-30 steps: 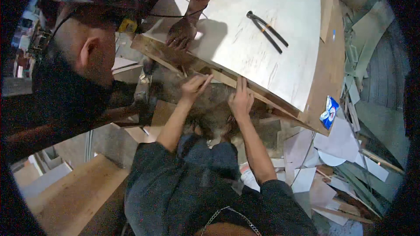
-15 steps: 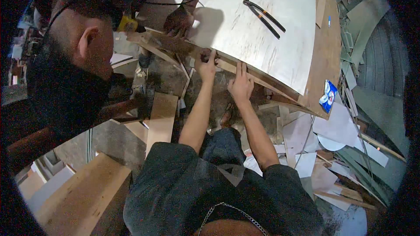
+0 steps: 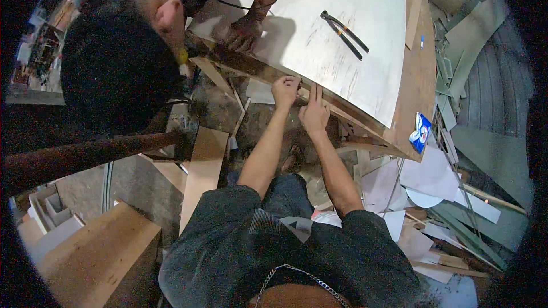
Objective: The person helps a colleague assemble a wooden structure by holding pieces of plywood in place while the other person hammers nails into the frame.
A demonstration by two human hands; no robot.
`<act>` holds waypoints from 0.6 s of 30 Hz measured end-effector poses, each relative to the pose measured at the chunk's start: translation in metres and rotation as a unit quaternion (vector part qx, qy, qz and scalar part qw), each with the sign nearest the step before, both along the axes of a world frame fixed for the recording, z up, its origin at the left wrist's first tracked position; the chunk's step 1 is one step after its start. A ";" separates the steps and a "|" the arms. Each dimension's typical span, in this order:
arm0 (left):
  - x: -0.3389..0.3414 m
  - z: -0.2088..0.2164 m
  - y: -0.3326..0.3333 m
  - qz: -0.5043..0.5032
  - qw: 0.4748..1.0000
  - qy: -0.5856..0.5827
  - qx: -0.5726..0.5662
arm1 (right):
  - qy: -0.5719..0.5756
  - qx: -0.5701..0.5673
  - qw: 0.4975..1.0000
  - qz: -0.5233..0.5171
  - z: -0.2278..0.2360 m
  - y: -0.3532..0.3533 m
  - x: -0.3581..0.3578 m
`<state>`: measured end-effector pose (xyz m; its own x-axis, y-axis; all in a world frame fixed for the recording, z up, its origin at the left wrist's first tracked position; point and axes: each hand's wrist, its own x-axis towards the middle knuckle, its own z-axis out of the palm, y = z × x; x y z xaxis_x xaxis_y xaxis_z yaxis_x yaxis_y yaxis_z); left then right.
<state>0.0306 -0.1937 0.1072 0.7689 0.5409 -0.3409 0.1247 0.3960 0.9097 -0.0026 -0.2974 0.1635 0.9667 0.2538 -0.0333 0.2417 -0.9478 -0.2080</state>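
A large panel with a white top (image 3: pixel 342 85) lies before me, its wooden edge strip (image 3: pixel 237 64) running along the side nearest me. At that edge my left hand (image 3: pixel 285 91) is closed in a pinch; what lies between its fingertips is too small and dark to make out. Just to its right, my right hand (image 3: pixel 314 115) rests with two fingers stretched out against the strip. Pincers (image 3: pixel 345 35) with black and orange handles lie on the white surface, beyond both hands. A co-worker's hand (image 3: pixel 244 33) presses on the panel's edge to the left.
A co-worker's head (image 3: pixel 120 71) leans in close at the left. On the panel's right corner sits a blue packet (image 3: pixel 420 132). Board offcuts (image 3: pixel 422 177) litter the floor at right. Wooden boards (image 3: pixel 100 256) lie at lower left.
My left hand has slid right along the edge, nearer my right hand, and its extended finger has drawn into a pinch. The co-worker's head has moved right and forward.
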 end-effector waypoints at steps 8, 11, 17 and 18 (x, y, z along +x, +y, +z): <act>-0.007 0.007 -0.005 0.016 0.998 -0.014 0.056 | 0.042 -0.036 0.998 -0.029 0.021 0.005 -0.001; -0.004 -0.002 -0.007 0.031 0.998 -0.015 0.055 | -0.033 -0.017 0.999 -0.016 0.015 0.003 -0.005; 0.000 0.004 -0.014 0.062 0.988 0.084 0.112 | 0.076 0.032 0.996 -0.038 0.032 -0.008 -0.049; 0.001 0.006 -0.015 0.060 0.989 0.085 0.109 | 0.051 0.072 0.995 -0.042 0.027 -0.010 -0.050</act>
